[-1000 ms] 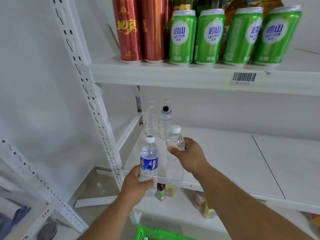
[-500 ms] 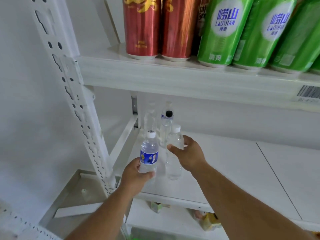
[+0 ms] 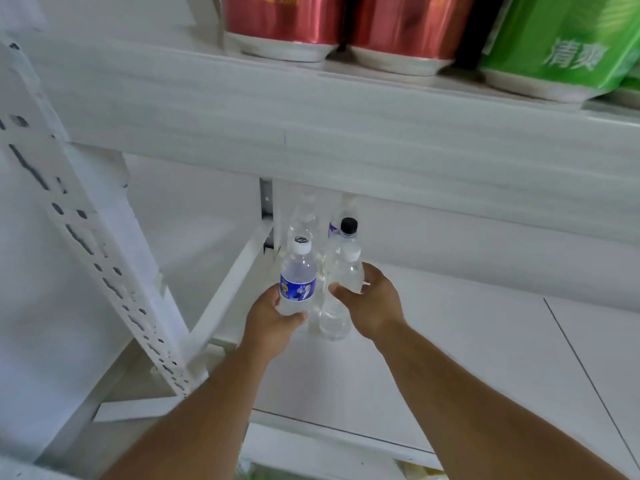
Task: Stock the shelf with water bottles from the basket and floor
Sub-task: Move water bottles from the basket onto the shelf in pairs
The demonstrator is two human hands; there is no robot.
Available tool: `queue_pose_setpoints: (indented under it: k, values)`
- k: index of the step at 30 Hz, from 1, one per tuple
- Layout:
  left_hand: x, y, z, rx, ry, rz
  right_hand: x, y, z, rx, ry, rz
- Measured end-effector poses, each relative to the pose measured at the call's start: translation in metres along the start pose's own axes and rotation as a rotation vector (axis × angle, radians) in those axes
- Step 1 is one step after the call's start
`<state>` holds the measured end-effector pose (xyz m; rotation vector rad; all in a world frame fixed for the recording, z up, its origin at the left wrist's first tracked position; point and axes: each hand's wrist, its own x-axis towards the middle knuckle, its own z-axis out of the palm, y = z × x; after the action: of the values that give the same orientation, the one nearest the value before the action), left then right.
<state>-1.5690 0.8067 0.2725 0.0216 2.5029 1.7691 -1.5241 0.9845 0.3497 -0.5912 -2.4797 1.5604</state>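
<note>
Five bottles show over the shelf, toward its back left corner. The left hand is curled round a blue-labelled bottle, held upright. Just right of it, the right hand clamps a clear bottle with a white cap, also upright. Behind them stand three more: one clear, one partly hidden, one black-capped. Above, on the upper shelf, sit two red cans and one green can.
</note>
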Motion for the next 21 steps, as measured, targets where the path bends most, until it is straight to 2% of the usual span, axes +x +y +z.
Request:
queue_pose_setpoints:
  k: [9, 21]
  values:
    - [0.024, 0.001, 0.007, 0.052, 0.020, 0.045, 0.017, -0.002, 0.006, 0.017, 0.004, -0.013]
    - [0.029, 0.000, 0.005, 0.145, 0.018, -0.010, 0.012, 0.011, 0.008, 0.013, -0.030, 0.010]
